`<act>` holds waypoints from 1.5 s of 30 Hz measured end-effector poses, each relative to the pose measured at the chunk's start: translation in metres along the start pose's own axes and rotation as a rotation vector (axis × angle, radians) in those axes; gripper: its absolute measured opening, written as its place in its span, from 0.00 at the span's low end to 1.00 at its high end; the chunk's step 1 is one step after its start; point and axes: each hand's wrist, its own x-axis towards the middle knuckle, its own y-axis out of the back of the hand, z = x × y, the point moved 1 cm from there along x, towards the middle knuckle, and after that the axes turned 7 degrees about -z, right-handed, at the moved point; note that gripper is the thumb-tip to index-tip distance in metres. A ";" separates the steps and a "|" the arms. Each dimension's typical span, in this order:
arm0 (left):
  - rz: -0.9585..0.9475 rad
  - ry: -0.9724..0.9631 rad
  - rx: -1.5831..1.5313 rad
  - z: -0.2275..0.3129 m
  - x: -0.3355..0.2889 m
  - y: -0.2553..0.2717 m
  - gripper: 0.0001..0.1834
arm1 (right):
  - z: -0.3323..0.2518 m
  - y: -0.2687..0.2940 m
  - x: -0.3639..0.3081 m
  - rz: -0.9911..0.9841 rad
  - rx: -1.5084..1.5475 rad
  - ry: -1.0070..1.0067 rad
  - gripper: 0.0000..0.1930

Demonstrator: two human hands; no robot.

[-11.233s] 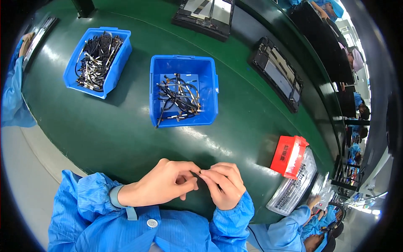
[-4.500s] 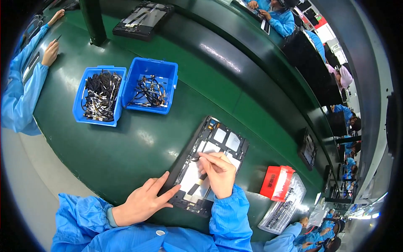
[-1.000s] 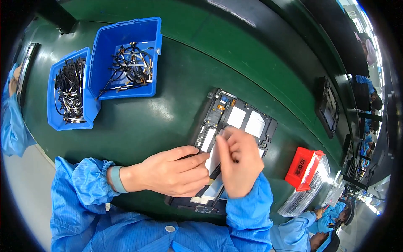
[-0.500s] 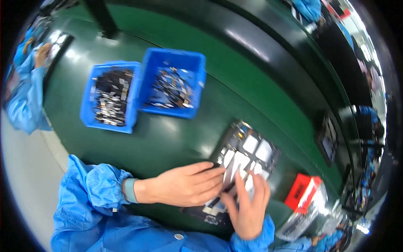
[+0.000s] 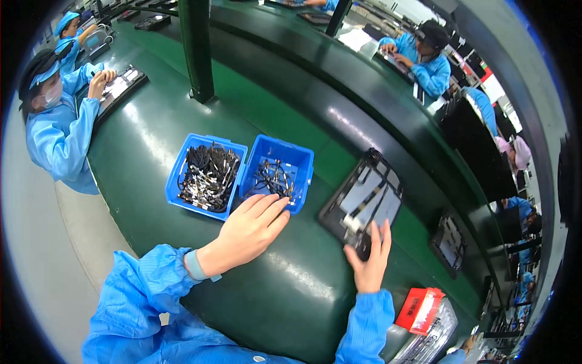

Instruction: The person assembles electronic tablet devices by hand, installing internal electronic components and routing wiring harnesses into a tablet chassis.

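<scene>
Tablet chassis (image 5: pixel 371 195), opened to show grey panels and black strips in a dark frame, is lying aslant on the green bench (image 5: pixel 291 276), to the right of two blue bins. The right hand (image 5: pixel 368 264) is touching its near end, the grip standing wide, thumb at the left of that end and fingers spread at the right; how firmly it is pressing, I cannot tell. A small whitish patch near that end is showing blurred.

The left hand (image 5: pixel 251 229) is holding nothing visible, its grip open, palm down and fingers stretched out, the fingertips overlapping the near side of the right-hand blue bin (image 5: pixel 286 151). Whether they are touching the rim, I cannot tell. Inside that bin, a loose scatter of black cables (image 5: pixel 276 176) is leaving much of the blue bottom bare.

Just beside it, the left-hand blue bin (image 5: pixel 195 207) is holding a dense heap of black cables with silvery ends (image 5: pixel 212 173). Nearer the person, on the right, a red box (image 5: pixel 418 310) is sitting against clear plastic trays (image 5: pixel 433 335); its contents are not showing clearly.
</scene>
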 end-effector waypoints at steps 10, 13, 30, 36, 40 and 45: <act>-0.006 -0.029 -0.034 -0.002 -0.023 -0.012 0.20 | -0.034 -0.023 0.083 0.217 -0.215 0.212 0.21; -0.023 -0.064 -0.068 0.003 -0.033 -0.001 0.20 | -0.084 -0.016 0.081 0.124 -0.045 0.311 0.12; 0.220 0.499 0.074 -0.095 -0.053 0.060 0.09 | -0.172 -0.050 0.071 -0.172 -0.068 0.573 0.08; 0.120 0.227 -0.033 -0.097 -0.047 0.044 0.08 | -0.176 -0.036 0.052 -0.170 -0.036 0.613 0.09; 0.043 0.159 0.011 -0.097 -0.040 0.044 0.07 | -0.172 -0.024 0.038 -0.170 -0.017 0.604 0.10; 0.159 0.302 -0.064 -0.079 -0.035 0.045 0.06 | -0.161 -0.011 0.019 -0.130 0.000 0.564 0.10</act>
